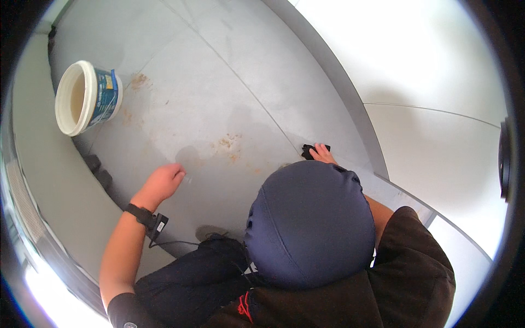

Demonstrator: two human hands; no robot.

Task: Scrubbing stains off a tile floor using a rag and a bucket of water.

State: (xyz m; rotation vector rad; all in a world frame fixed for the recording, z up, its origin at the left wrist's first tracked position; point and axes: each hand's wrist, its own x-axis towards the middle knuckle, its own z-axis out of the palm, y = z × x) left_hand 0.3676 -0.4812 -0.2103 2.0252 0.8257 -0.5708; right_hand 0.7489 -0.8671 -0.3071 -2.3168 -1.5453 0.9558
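My left hand (pixel 162 183) is held over the grey floor (pixel 209 82) with its fingers curled in. Nothing is plainly visible in it. A black strap with a small box (pixel 151 219) circles that wrist. On the right, my right hand (pixel 323 154) presses a black cloth (pixel 308 152) to the floor near the base of the wall. Its fingers rest over the cloth, and the forearm is partly hidden by a dark blue cap (pixel 311 225). Brownish smudges (pixel 227 143) mark the floor between the two hands.
A white plastic bucket (pixel 88 98) holding cloudy liquid stands at the left by a pale panel (pixel 37 102). Another brown stain (pixel 140 80) lies beside it. A grey skirting (pixel 348 94) edges the white wall (pixel 430 135) at right. A cable (pixel 174 242) runs from the wrist box.
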